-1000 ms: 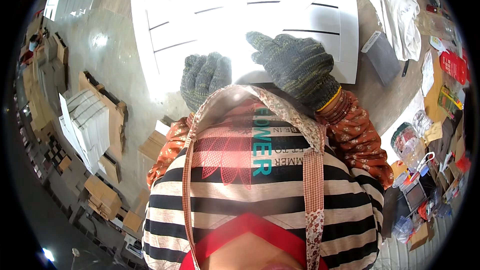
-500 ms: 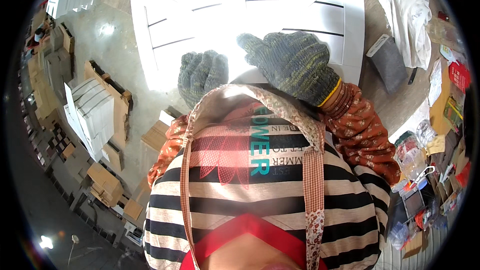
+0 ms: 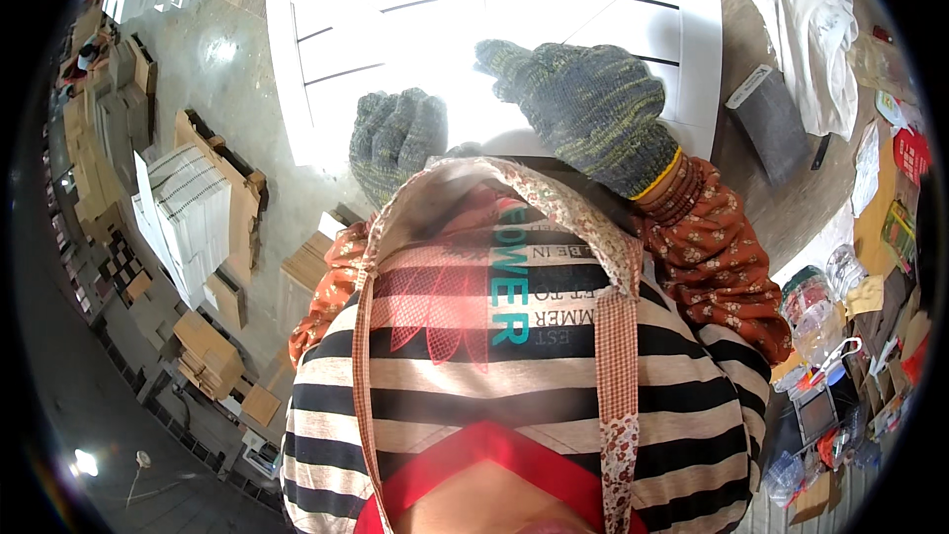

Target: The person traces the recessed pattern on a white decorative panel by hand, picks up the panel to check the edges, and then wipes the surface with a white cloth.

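Observation:
A large white panel (image 3: 682,89) with thin dark slots lies in front of me, its middle washed out by glare. My left hand (image 3: 398,141), in a dark grey-green knitted glove, is at the panel's near edge with its fingers curled. What those fingers grip, if anything, is hidden. Farther right, my right hand (image 3: 593,111), in a matching glove with a yellow cuff edge, is over the panel. Its fingers are folded together and point left; whatever may be between them is lost in the glare.
At left, a stack of white boards (image 3: 188,218) rests beside brown cardboard (image 3: 208,356) on the grey floor. To the right are a dark grey block (image 3: 769,124), white cloth (image 3: 816,40) and a clutter of plastic bags (image 3: 811,307) and small tools.
The whole view has shifted slightly, so the panel's near edge sits higher. My right hand has moved a little farther away over the panel; my left hand keeps its curled shape.

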Available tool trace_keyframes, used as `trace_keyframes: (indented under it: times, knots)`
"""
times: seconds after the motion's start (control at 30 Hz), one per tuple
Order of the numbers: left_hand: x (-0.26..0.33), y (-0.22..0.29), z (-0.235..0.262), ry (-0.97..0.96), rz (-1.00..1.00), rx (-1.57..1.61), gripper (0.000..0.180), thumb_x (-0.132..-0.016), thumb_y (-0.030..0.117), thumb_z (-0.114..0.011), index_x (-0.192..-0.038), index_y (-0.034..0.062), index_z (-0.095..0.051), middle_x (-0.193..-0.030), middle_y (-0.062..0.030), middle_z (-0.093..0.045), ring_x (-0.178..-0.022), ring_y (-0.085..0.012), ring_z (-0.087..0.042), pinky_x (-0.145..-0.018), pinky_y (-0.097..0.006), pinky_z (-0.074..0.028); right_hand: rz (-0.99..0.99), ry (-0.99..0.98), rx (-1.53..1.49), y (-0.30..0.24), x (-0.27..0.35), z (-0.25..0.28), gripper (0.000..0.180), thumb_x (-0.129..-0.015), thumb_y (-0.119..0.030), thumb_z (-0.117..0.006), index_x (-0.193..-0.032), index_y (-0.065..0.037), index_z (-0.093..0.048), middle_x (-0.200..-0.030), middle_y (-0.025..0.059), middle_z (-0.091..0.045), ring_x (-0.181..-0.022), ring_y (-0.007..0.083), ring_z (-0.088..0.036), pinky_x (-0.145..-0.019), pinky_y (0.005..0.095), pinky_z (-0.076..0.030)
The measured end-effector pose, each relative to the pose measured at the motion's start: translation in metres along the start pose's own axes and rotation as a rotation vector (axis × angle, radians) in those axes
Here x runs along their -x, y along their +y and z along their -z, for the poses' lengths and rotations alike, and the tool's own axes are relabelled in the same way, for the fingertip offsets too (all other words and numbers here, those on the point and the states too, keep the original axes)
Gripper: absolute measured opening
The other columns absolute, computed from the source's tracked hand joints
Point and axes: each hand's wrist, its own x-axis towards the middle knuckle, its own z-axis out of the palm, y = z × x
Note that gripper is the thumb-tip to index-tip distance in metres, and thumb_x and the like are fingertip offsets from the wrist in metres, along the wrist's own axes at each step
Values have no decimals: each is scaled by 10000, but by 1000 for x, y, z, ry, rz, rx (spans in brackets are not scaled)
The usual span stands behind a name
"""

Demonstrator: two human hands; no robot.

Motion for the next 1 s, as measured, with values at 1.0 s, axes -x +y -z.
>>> trace_keyframes:
  times: [1.0]
  knots:
    - [-8, 0, -8, -92, 74, 99, 434, -909, 427, -530, -1155, 94, -660, -1142, -163, -663, -1038, -338, -638, -893, -420, -511, 17, -361, -565, 11, -9, 18, 410, -945, -216, -595, -1306, -37, -520, -1293, 115, -553, -1185, 186, -534, -984, 303, -484]
